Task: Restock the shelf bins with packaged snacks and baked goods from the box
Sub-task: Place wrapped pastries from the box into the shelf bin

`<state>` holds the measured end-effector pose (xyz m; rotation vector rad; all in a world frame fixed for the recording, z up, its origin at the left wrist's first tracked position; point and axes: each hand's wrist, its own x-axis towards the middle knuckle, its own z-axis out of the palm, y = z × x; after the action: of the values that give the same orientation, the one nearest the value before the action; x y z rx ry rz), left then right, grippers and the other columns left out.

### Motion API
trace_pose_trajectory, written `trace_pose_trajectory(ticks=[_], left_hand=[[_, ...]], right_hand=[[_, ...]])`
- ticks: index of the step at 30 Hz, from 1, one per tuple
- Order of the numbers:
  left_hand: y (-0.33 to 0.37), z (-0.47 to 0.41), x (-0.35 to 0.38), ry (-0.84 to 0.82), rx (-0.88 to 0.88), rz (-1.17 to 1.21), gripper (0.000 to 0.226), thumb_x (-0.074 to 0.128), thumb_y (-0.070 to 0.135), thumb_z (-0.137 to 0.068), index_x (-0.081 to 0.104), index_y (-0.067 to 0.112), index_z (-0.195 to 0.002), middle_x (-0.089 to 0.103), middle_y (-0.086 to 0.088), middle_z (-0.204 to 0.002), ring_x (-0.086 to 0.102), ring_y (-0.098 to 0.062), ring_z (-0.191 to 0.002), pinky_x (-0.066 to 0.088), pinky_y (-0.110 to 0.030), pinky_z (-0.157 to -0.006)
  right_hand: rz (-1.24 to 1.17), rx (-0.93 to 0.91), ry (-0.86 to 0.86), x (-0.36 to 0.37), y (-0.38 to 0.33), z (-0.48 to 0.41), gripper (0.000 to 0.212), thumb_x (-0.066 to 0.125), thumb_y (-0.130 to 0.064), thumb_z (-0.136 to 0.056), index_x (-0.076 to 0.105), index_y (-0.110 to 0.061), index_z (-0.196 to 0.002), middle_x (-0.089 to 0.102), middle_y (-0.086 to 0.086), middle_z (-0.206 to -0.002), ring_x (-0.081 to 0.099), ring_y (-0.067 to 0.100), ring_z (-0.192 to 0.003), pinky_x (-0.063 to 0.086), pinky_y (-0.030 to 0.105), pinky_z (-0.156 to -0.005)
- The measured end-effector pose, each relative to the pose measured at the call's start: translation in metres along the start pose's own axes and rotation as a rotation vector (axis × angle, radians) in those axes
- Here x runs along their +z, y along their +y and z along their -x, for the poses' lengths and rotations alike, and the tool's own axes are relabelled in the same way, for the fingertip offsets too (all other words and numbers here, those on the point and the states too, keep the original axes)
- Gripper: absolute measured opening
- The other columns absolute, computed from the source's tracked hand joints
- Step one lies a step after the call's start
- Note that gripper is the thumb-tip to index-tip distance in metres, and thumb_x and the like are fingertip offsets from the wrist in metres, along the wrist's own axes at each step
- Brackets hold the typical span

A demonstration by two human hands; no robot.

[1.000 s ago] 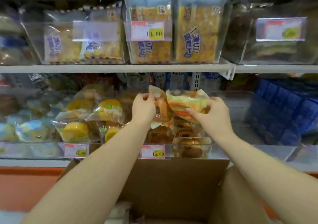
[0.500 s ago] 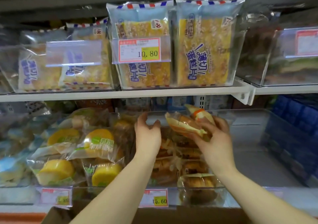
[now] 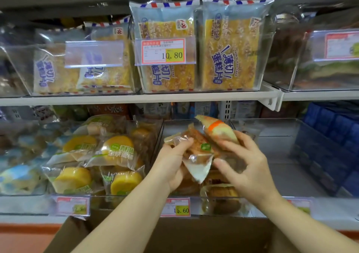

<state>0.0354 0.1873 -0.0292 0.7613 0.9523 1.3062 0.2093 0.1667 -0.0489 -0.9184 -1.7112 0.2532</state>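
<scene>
My left hand [image 3: 172, 161] grips a clear-wrapped brown bread packet [image 3: 196, 147] with a green sticker, over the middle clear bin [image 3: 196, 206] on the lower shelf. My right hand [image 3: 248, 167] holds a second packet with an orange stripe [image 3: 219, 130], tilted up just behind the first. Both packets touch each other above several similar bread packets lying in the bin. The brown cardboard box [image 3: 174, 235] sits below my arms at the frame's bottom; its contents are hidden.
A bin of yellow cake packets [image 3: 116, 155] stands to the left. To the right is a clear bin [image 3: 281, 136], then blue packs [image 3: 334, 140]. The upper shelf [image 3: 174, 97] carries bins of sliced cake bags [image 3: 229, 54]. A price tag [image 3: 177, 207] reads 15.60.
My left hand, open half a second ago, has closed on the brown bread packet. My right hand keeps the orange-striped packet. The view has tilted up, hiding most of the box.
</scene>
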Motion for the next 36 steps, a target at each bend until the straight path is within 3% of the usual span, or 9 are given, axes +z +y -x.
trace_pose_trajectory(ticks=[5, 10, 16, 19, 21, 25, 28, 32, 36], left_hand=[[0.0, 0.006, -0.01, 0.046, 0.095, -0.186, 0.04, 0.063, 0.004, -0.088, 0.046, 0.017, -0.123, 0.066, -0.015, -0.112, 0.069, -0.029, -0.095, 0.053, -0.052, -0.089], [-0.002, 0.011, -0.009, 0.057, 0.119, -0.228, 0.026, 0.061, 0.009, -0.092, 0.051, 0.028, -0.107, 0.067, -0.008, -0.111, 0.069, -0.025, -0.095, 0.052, -0.051, -0.092], [-0.013, 0.014, -0.002, 0.004, 0.034, -0.328, 0.016, 0.059, 0.027, -0.094, 0.052, 0.032, -0.108, 0.067, -0.002, -0.114, 0.067, -0.021, -0.103, 0.048, -0.047, -0.1], [-0.012, 0.019, -0.001, -0.049, 0.017, -0.391, 0.042, 0.063, 0.039, -0.088, 0.054, 0.023, -0.126, 0.069, 0.0, -0.115, 0.065, -0.02, -0.107, 0.044, -0.047, -0.104], [-0.008, 0.023, -0.003, -0.085, 0.033, -0.46, 0.055, 0.068, 0.046, -0.078, 0.055, 0.021, -0.126, 0.07, 0.0, -0.113, 0.067, -0.019, -0.105, 0.045, -0.047, -0.102], [0.008, 0.024, -0.012, -0.083, 0.199, -0.656, 0.036, 0.066, 0.031, -0.087, 0.055, 0.023, -0.119, 0.07, 0.004, -0.109, 0.068, -0.013, -0.098, 0.052, -0.04, -0.095], [0.028, 0.027, -0.022, -0.041, 0.425, -0.975, 0.037, 0.065, 0.03, -0.088, 0.051, 0.029, -0.122, 0.064, 0.012, -0.111, 0.062, -0.006, -0.101, 0.052, -0.027, -0.09], [0.031, 0.027, -0.032, -0.17, 0.462, -1.323, 0.05, 0.065, 0.028, -0.089, 0.045, 0.031, -0.134, 0.059, 0.014, -0.117, 0.057, -0.006, -0.111, 0.05, -0.027, -0.093], [0.01, 0.021, -0.037, -0.342, 0.419, -1.761, 0.06, 0.06, 0.031, -0.092, 0.033, 0.036, -0.144, 0.048, 0.009, -0.138, 0.05, -0.016, -0.123, 0.046, -0.041, -0.1]], right_hand=[[-0.329, 0.58, 0.204, -0.01, 0.0, -0.011, 0.024, 0.074, -0.021, -0.08, 0.068, -0.034, -0.099, 0.068, -0.01, -0.108, 0.068, 0.011, -0.096, 0.054, 0.037, -0.091], [-0.769, 0.815, 0.323, -0.009, -0.01, -0.016, 0.017, 0.07, -0.005, -0.08, 0.068, -0.014, -0.094, 0.07, 0.006, -0.103, 0.071, 0.012, -0.077, 0.054, 0.026, -0.072], [-0.329, 0.816, 0.191, -0.005, -0.006, -0.013, 0.04, 0.081, -0.021, -0.073, 0.056, -0.021, -0.104, 0.061, 0.003, -0.115, 0.063, 0.02, -0.097, 0.054, 0.034, -0.073], [-0.18, 0.755, 0.138, -0.012, -0.007, -0.013, 0.076, 0.084, -0.025, -0.069, 0.039, -0.023, -0.131, 0.051, -0.001, -0.129, 0.053, 0.017, -0.114, 0.05, 0.042, -0.094], [-0.151, 0.679, 0.044, -0.016, -0.011, -0.015, 0.092, 0.083, -0.025, -0.07, 0.028, -0.028, -0.143, 0.045, -0.008, -0.128, 0.05, 0.011, -0.113, 0.046, 0.034, -0.097], [0.107, 0.502, -0.176, -0.025, -0.018, -0.027, 0.047, 0.081, -0.035, -0.07, 0.059, -0.027, -0.111, 0.063, -0.011, -0.1, 0.059, 0.002, -0.085, 0.048, 0.018, -0.069], [0.118, 0.462, -0.095, -0.031, -0.021, -0.031, 0.031, 0.082, -0.036, -0.07, 0.063, -0.025, -0.092, 0.063, -0.013, -0.084, 0.059, 0.001, -0.078, 0.049, 0.021, -0.066], [0.069, 0.479, 0.064, -0.033, -0.017, -0.029, 0.037, 0.081, -0.028, -0.072, 0.057, -0.024, -0.1, 0.06, -0.01, -0.09, 0.058, 0.008, -0.084, 0.047, 0.028, -0.072], [0.025, 0.503, 0.023, -0.028, -0.011, -0.024, 0.053, 0.077, -0.022, -0.077, 0.049, -0.026, -0.122, 0.056, -0.002, -0.108, 0.057, 0.012, -0.093, 0.05, 0.031, -0.08]])
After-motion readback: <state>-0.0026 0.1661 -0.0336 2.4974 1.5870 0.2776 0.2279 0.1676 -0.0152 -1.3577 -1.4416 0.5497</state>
